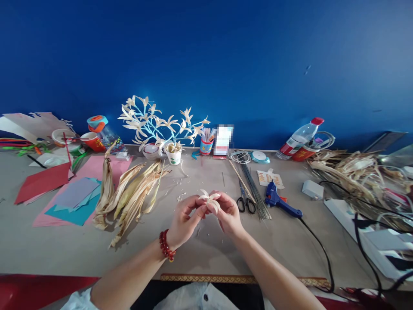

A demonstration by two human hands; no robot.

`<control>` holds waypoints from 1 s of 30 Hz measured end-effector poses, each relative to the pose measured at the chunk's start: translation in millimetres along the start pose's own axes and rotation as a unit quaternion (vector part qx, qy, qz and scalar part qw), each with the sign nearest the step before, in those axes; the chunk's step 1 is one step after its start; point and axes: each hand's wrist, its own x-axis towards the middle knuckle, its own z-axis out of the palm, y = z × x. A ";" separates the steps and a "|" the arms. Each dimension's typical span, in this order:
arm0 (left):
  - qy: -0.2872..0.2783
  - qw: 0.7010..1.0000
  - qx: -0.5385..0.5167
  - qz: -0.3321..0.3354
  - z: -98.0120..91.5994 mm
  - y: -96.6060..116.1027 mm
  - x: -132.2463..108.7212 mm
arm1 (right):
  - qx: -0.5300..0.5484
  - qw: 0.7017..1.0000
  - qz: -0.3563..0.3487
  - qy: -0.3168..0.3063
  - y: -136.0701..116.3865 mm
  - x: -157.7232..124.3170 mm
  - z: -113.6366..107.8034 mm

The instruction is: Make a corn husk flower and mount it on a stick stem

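A small pale corn-husk flower [209, 199] with several pointed petals is held up over the middle of the table. My left hand [186, 218] pinches it from the left, fingers closed. From the other side my right hand [229, 214] grips it too, thumb and fingertips on the petals. The flower's underside is hidden behind the fingers. Behind my hands, a white paper cup [174, 156] holds branches of similar husk flowers [151, 122] on light-blue stems. Dried corn husks [132, 193] lie to the left of my left hand.
Black-handled scissors [246, 204], thin wires [258, 193] and a blue glue gun [279, 200] with a black cord lie right of my hands. Coloured paper [77, 196] is at left. A bottle [298, 140] stands at back right, near a power strip [358, 234] and more husks [345, 165].
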 end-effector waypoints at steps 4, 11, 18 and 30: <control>-0.006 1.000 -0.005 -0.007 -0.4 1.8 -0.3 | 0.000 1.000 -0.011 0.007 -0.5 0.1 -0.2; 0.013 0.998 -0.054 -0.023 0.9 -0.9 0.9 | 0.000 1.000 -0.022 -0.011 -2.2 -2.4 0.1; 0.010 0.999 -0.024 -0.032 0.5 -0.5 0.8 | -0.016 1.000 -0.008 0.008 -6.4 -1.6 5.2; -0.014 0.995 -0.074 -0.063 1.8 2.2 2.4 | 0.031 1.000 0.003 -0.005 -2.1 -0.5 2.0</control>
